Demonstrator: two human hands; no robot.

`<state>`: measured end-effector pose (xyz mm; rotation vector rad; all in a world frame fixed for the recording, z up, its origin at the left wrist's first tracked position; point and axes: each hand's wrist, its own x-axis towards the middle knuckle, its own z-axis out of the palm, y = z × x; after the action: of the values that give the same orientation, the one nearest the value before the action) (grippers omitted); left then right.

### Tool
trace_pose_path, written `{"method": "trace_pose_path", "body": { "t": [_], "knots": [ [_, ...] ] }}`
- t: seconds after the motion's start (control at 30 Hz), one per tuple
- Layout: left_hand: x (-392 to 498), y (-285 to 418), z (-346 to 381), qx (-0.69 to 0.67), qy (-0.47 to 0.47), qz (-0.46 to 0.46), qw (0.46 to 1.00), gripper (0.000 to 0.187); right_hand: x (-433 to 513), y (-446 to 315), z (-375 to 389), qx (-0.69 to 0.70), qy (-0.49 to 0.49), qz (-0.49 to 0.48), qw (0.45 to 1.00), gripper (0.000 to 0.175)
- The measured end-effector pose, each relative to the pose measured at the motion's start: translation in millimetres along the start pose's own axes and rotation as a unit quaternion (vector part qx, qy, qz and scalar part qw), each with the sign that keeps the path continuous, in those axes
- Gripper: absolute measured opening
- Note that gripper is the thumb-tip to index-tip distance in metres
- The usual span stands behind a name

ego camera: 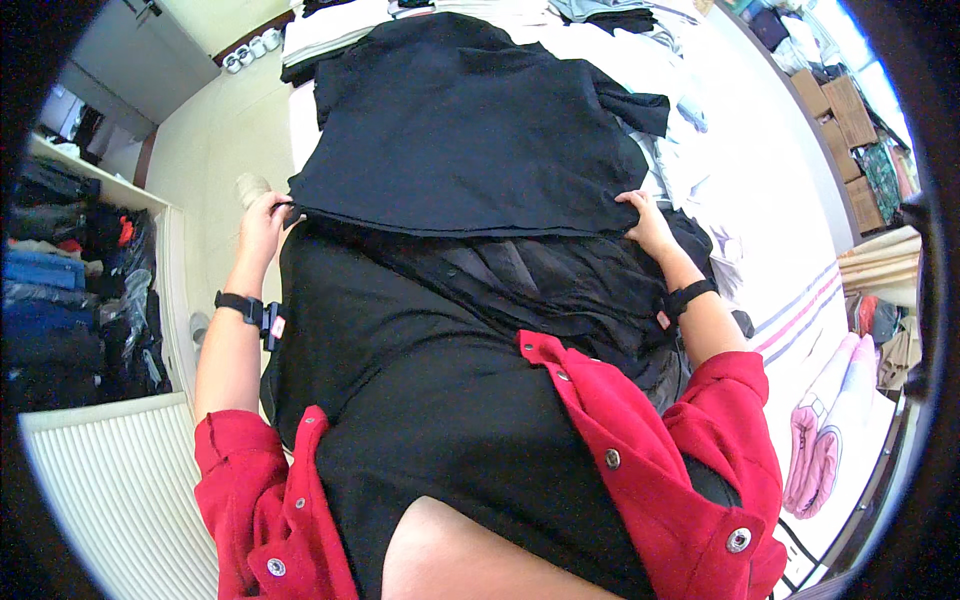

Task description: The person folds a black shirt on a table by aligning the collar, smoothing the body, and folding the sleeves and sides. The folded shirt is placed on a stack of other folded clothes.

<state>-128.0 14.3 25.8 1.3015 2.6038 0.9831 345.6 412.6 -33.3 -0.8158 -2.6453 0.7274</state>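
Note:
A black short-sleeved T-shirt lies spread out before me, its hem towards my body and one sleeve out to the right. My left hand pinches the hem's left corner between thumb and fingers. At the opposite corner, my right hand grips the hem in the same way. Between my hands the hem runs nearly straight. Beneath and nearer to me lies a heap of dark, crumpled clothing. Each of my wrists wears a black strap with a small device.
Folded white clothes are stacked at the back left of the bed. Rolled pink and white fabric lies at the right. Shelves of clothes stand to the left, cardboard boxes far right. White shoes line the wall.

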Motion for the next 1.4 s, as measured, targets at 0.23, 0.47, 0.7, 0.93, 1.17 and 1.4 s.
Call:
{"method": "trace_pose_path", "body": {
  "t": [0.23, 0.47, 0.7, 0.93, 1.17, 1.4],
  "knots": [
    [8.8, -27.8, 17.8, -0.131, 0.041, -0.05, 0.989, 0.009, 19.0, 29.0, 8.9, -0.009, 0.085, 0.137, 0.987, 0.046],
    [-15.1, -19.7, 35.8, -0.015, -0.175, -0.157, 0.972, 0.046, 14.3, 68.6, 25.2, -0.051, -0.029, 0.262, 0.963, 0.031],
    [-16.6, 20.2, 43.7, 0.083, -0.032, -0.185, 0.979, 0.05, 0.0, 23.4, 20.1, 0.107, 0.124, 0.152, 0.975, 0.021],
    [-4.2, 36.0, 77.4, -0.667, 0.128, -0.22, 0.7, 0.043, 19.2, -57.1, -17.1, 0.49, 0.202, 0.107, 0.841, 0.013],
    [-29.2, 54.9, 96.8, -0.374, -0.007, -0.212, 0.903, 0.057, 42.6, -126.3, -63.0, 0.428, 0.253, 0.021, 0.868, 0.012],
    [8.7, 53.3, 92.5, -0.611, 0.155, -0.427, 0.649, 0.026, 18.9, -204.4, -187.6, 0.551, 0.303, -0.094, 0.772, 0.021]
  ]
}}
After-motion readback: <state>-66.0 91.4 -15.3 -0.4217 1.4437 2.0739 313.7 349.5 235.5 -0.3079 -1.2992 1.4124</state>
